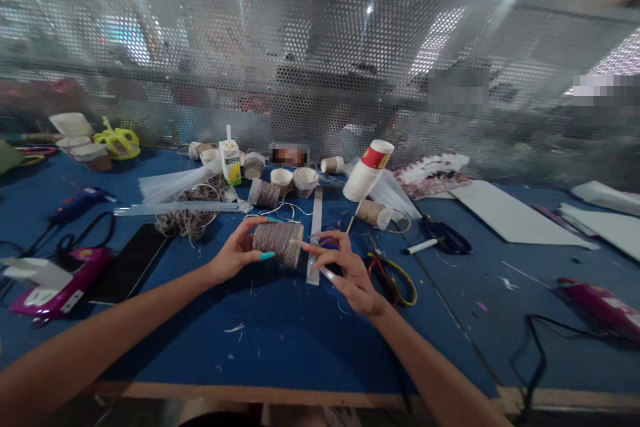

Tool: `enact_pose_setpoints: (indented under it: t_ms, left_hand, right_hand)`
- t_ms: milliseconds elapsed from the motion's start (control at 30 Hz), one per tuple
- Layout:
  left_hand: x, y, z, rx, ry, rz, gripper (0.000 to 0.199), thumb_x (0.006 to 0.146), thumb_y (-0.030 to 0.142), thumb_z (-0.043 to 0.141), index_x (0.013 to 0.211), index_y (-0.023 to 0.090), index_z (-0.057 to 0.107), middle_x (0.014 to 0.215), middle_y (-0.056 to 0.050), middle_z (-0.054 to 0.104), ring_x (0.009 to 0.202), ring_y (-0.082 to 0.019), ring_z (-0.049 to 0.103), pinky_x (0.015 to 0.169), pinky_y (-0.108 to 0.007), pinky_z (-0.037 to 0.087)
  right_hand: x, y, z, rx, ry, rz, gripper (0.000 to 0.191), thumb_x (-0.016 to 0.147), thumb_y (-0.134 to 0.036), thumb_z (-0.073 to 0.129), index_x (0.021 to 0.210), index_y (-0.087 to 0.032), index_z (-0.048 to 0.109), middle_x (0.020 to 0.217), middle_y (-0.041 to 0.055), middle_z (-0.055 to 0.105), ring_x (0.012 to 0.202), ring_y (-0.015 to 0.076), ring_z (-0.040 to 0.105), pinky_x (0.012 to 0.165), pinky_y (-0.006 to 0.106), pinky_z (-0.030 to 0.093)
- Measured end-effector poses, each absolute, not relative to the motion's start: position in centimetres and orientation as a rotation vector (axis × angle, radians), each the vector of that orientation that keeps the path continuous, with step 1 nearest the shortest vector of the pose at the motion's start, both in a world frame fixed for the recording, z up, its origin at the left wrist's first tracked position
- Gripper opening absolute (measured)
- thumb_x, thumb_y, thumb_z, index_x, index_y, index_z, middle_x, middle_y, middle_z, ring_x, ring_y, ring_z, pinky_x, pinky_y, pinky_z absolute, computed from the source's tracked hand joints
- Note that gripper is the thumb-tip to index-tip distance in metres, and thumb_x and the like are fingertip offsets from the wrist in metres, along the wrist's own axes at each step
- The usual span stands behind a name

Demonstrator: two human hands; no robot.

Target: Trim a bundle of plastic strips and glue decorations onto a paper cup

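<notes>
My left hand (pixel 241 250) grips a paper cup wrapped in grey-brown twine (pixel 278 242), lying sideways above the blue table, fingers over the top and thumb along its lower side. At the cup's right end is my right hand (pixel 349 270), with fingers apart and the index fingertip at the cup's edge; whether a strand runs between them is too small to tell. Beneath the right fingers lies a clear ruler (pixel 316 233). Just beyond the hands are another twine-wrapped cup (pixel 263 193) and a tangle of grey twine (pixel 193 217).
A stack of paper cups (pixel 363 180), a drink carton (pixel 231 162) and several wrapped cups stand at the back. Scissors (pixel 393 277), a white-capped pen (pixel 421 246) and a glue gun (pixel 600 303) lie right. A dark phone (pixel 131 263) lies left. Perforated metal mesh (pixel 320 73) rises behind.
</notes>
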State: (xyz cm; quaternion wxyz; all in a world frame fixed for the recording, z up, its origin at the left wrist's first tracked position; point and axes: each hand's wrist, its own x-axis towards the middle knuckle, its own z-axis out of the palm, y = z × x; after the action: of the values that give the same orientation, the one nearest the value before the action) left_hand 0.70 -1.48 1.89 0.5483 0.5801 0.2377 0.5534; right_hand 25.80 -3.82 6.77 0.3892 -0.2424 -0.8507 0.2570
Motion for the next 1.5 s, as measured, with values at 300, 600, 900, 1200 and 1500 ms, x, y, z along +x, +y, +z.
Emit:
enact_pose_setpoints:
  t_ms: [300,600,900,1200,1500]
  left_hand:
    - [0.5,-1.1,1.4,1.72,0.709,1.364,0.073,0.067,0.031,0.074,0.129,0.025,0.037,0.124,-0.012,0.051,0.094,-0.02,0.059,0.087,-0.04,0.048]
    - [0.3,-1.1,1.5,2.008,1.287,1.415,0.051,0.074,0.034,0.066,0.12,0.022,0.05,0.119,-0.012,0.056,0.109,-0.028,0.051,0.092,-0.046,0.043]
    - [1.0,-1.0,1.1,2.363,1.112,1.341,0.063,0.086,0.038,0.05,0.139,0.019,0.022,0.133,-0.019,0.041,0.122,-0.029,0.041,0.096,-0.047,0.039]
    - [0.8,-3.8,3.8,2.938,0.899,1.636,0.038,0.089,0.04,0.041,0.113,0.009,0.044,0.093,-0.014,0.057,0.085,-0.024,0.052,0.073,-0.038,0.045]
    - [0.0,-3.1,3.9,3.017,0.977,1.472,0.013,0.088,0.018,0.044,0.078,0.016,0.051,0.065,-0.003,0.058,0.059,-0.015,0.049,0.056,-0.026,0.039]
  right_hand:
    - [25.4,-2.0,5.6,-1.049,-1.679,0.61,0.016,0.083,-0.034,0.053,0.093,-0.022,0.05,0.094,0.0051,0.056,0.087,0.0183,0.053,0.08,0.035,0.042]
    - [25.5,-1.1,5.6,-1.05,-1.312,0.897,0.026,0.067,-0.021,0.065,0.084,-0.021,0.046,0.068,-0.006,0.043,0.058,0.0094,0.041,0.056,0.023,0.039]
    - [24.1,-1.8,5.7,-0.819,-1.344,1.138,0.031,0.068,-0.023,0.069,0.092,-0.024,0.049,0.075,-0.0049,0.044,0.064,0.0088,0.046,0.064,0.024,0.044]
    - [21.4,-5.2,9.5,-0.744,-1.88,1.007,0.018,0.085,-0.037,0.053,0.089,-0.021,0.048,0.094,0.0046,0.057,0.075,0.0133,0.051,0.069,0.029,0.043]
    - [19.2,-4.7,8.3,-0.78,-1.868,1.208,0.022,0.085,-0.038,0.053,0.096,-0.021,0.044,0.1,0.0045,0.053,0.058,0.0063,0.048,0.047,0.02,0.041]
